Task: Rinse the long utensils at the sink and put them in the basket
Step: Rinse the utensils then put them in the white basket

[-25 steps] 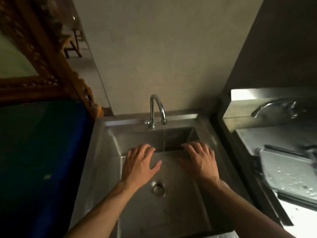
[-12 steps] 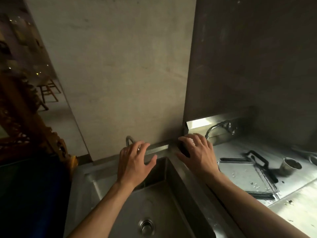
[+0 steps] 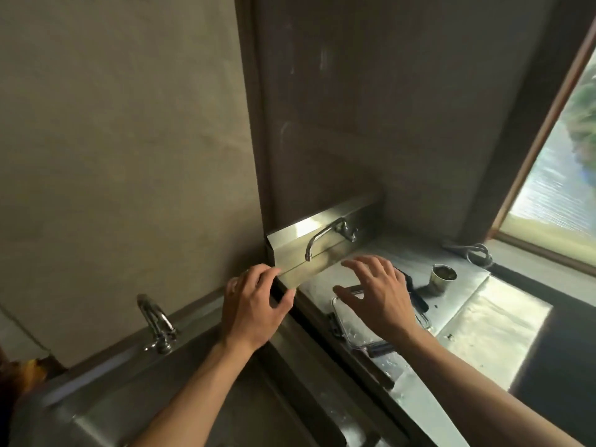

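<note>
The dark long-handled utensils (image 3: 416, 293) lie on the wet steel counter just right of the shallow steel tray (image 3: 358, 327), their handles running from far-left to near-right, partly hidden by the right hand (image 3: 379, 293). That hand hovers over the tray with fingers spread and empty; the left hand (image 3: 254, 306), also splayed and empty, hangs over the ledge left of the tray. Half a second ago both hands were further left, over the steel sink basin (image 3: 193, 398).

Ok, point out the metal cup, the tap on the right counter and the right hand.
Metal cup (image 3: 443, 278): head view, on its side wall.
Right counter tap (image 3: 324, 236): head view, on its curved spout.
Right hand (image 3: 382, 296): head view, back of the hand.
</note>
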Action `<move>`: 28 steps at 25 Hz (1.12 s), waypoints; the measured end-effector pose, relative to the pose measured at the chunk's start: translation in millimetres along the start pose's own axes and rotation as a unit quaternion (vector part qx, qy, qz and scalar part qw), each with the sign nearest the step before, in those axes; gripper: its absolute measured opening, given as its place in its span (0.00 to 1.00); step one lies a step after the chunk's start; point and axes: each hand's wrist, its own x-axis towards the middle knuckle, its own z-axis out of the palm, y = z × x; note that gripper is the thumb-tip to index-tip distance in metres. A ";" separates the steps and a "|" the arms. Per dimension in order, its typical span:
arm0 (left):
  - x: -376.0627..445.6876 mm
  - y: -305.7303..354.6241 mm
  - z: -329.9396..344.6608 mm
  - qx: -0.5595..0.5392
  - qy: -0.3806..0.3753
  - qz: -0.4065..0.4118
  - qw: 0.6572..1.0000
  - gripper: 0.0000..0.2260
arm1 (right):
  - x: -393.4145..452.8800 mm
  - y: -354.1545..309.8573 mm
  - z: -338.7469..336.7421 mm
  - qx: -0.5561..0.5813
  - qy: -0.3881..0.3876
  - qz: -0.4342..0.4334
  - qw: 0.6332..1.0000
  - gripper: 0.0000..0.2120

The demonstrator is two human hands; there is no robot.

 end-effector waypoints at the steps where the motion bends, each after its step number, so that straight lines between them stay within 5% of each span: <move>1: 8.1 10.4 12.5 -0.010 -0.010 0.012 1.000 0.20 | -2.1 15.1 -3.6 -0.004 0.006 0.017 1.000 0.25; 12: 63.1 103.5 157.2 -0.088 -0.145 0.046 0.984 0.18 | -32.9 164.2 3.3 -0.043 0.018 0.194 0.980 0.18; 16: 71.9 129.8 219.6 -0.129 -0.232 0.018 0.964 0.14 | -35.6 202.9 37.9 -0.030 -0.048 0.277 0.959 0.14; 22: 75.9 173.9 312.8 -0.190 -0.348 -0.134 0.908 0.08 | -16.1 240.5 107.2 0.019 -0.116 0.309 0.944 0.08; 28: 71.6 199.0 384.5 -0.188 -0.352 -0.224 0.889 0.11 | 1.6 264.8 174.5 0.025 -0.177 0.342 0.923 0.09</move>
